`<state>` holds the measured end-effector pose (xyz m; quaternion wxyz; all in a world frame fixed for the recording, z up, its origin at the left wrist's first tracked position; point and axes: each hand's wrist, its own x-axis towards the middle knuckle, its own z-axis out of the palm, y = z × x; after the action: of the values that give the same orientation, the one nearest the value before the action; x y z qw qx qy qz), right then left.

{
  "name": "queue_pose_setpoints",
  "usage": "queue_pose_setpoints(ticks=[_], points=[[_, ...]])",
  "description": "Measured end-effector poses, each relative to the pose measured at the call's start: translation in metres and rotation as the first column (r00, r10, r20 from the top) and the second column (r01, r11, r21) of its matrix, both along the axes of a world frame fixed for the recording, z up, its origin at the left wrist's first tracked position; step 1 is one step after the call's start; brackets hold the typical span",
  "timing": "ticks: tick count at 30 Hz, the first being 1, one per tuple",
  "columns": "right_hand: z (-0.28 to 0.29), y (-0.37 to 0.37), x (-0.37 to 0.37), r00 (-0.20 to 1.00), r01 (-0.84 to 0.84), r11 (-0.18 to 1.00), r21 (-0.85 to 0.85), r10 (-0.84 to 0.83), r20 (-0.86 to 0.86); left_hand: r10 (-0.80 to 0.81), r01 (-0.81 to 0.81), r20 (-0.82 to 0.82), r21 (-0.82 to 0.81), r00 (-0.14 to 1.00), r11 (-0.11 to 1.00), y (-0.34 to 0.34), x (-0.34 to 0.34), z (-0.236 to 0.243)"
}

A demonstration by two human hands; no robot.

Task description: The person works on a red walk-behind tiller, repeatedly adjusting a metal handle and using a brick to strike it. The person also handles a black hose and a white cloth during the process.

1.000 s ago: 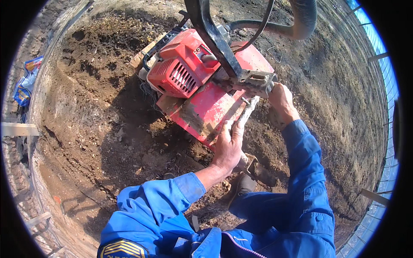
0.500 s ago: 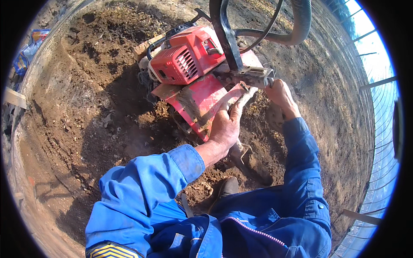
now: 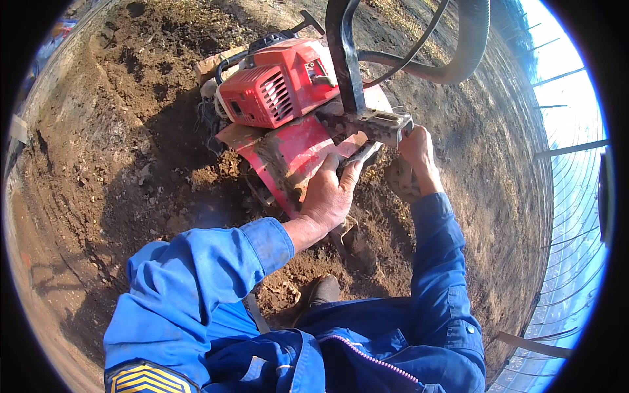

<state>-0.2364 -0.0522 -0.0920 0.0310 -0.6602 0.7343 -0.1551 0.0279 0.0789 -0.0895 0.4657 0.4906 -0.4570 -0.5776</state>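
Note:
A red engine-driven tiller (image 3: 278, 82) stands tilted on the soil, its muddy red fender (image 3: 298, 160) facing me. From the foot of its black handle post (image 3: 345, 59), a dirty metal bracket (image 3: 380, 124) juts to the right. My right hand (image 3: 419, 160) is closed at that bracket's outer end; its fingertips are partly hidden. Lower down, my left hand (image 3: 325, 200) is closed around a soil-caked metal bar (image 3: 362, 154) beside the fender, thumb and fingers at its near end. The rest of that bar is hidden by the hand.
A thick grey hose (image 3: 468, 46) and a thin black cable (image 3: 419, 42) loop over the tiller. Loose brown soil (image 3: 151, 216) surrounds it. My shoe (image 3: 324, 290) is just below the machine. A ribbed plastic-film wall (image 3: 576, 196) curves along the right.
The scene sits a little further left in view. My left hand has slid slightly left, showing more of the bar. My right hand stays at the bracket end, its wrist more upright.

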Motion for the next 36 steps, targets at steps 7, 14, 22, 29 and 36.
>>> queue_pose_setpoints(ticks=[7,14,22,29,36], points=[[-0.011,-0.003,-0.001,0.996,-0.07,0.995,-0.078,0.074,0.051,0.02,-0.005,0.131,-0.11,0.991,0.994,-0.002,0.004,-0.001],[-0.025,-0.014,-0.01,0.978,-0.206,0.97,-0.132,0.209,0.005,-0.031,0.031,-0.079,-0.005,0.996,1.0,-0.007,0.011,0.001],[-0.026,-0.013,-0.01,0.968,-0.25,0.95,-0.187,0.246,-0.046,-0.008,0.011,0.028,-0.096,1.0,0.995,-0.013,0.011,-0.001],[-0.029,-0.015,-0.014,0.969,-0.246,0.962,-0.115,0.247,-0.009,0.019,-0.022,-0.064,-0.035,0.998,0.999,-0.015,0.01,0.01],[-0.032,-0.011,-0.012,0.979,-0.205,0.977,-0.066,0.205,-0.004,-0.07,0.093,-0.128,0.179,0.989,0.979,-0.016,0.016,0.024]])
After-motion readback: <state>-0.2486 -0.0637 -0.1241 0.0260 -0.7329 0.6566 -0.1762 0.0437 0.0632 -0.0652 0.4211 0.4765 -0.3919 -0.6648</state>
